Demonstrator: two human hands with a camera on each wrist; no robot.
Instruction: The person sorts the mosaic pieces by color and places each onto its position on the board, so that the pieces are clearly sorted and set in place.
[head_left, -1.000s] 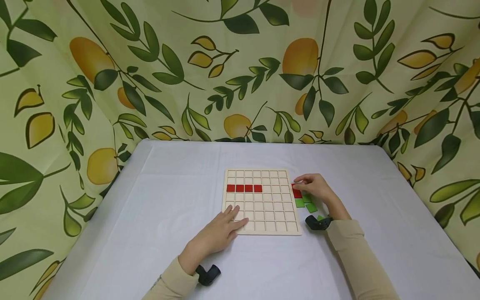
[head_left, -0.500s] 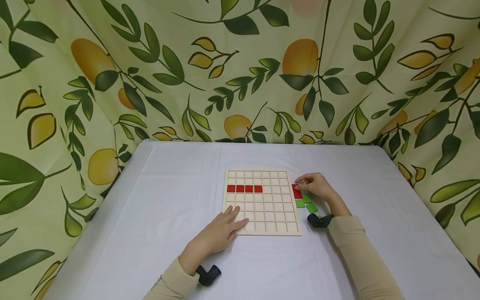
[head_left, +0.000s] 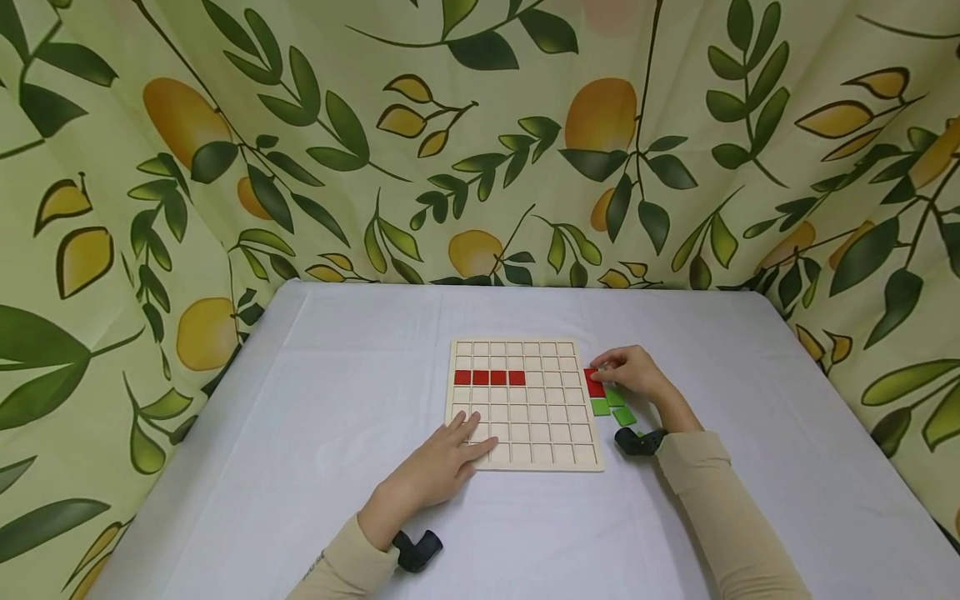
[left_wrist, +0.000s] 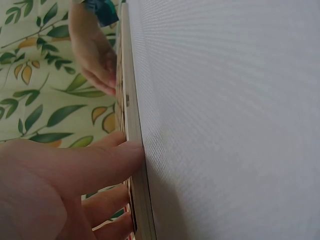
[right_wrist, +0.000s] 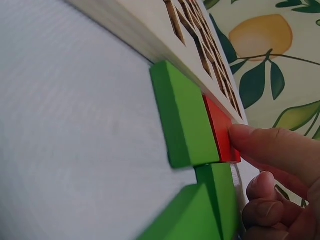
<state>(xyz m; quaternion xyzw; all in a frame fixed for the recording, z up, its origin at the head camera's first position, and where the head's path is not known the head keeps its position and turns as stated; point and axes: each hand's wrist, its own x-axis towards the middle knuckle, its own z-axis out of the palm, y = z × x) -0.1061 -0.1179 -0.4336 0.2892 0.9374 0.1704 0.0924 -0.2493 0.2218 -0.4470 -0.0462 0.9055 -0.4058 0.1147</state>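
Note:
A pale wooden grid board (head_left: pixel 555 410) lies on the table, with a row of red square tiles (head_left: pixel 498 378) in its cells. My left hand (head_left: pixel 435 467) rests on the board's near left corner, fingers spread; in the left wrist view the thumb (left_wrist: pixel 117 160) lies against the board's edge (left_wrist: pixel 132 120). Beyond the right edge, my right hand (head_left: pixel 633 372) pinches a red tile (head_left: pixel 594 388) between thumb and index finger. The right wrist view shows the thumb on the red tile (right_wrist: pixel 218 125), right behind a green tile (right_wrist: pixel 186 117). The other fingers are curled.
Several green tiles (head_left: pixel 624 415) lie loose by the board's right side, partly under the right wrist. Black wrist devices (head_left: pixel 637 442) sit on both forearms. A white cloth (head_left: pixel 315 400) covers the table, and a leaf-and-fruit patterned curtain (head_left: pixel 480 167) hangs behind and at the sides.
The right hand has shifted very slightly right over the red tile and otherwise stays in place. The left hand and the board have not visibly moved.

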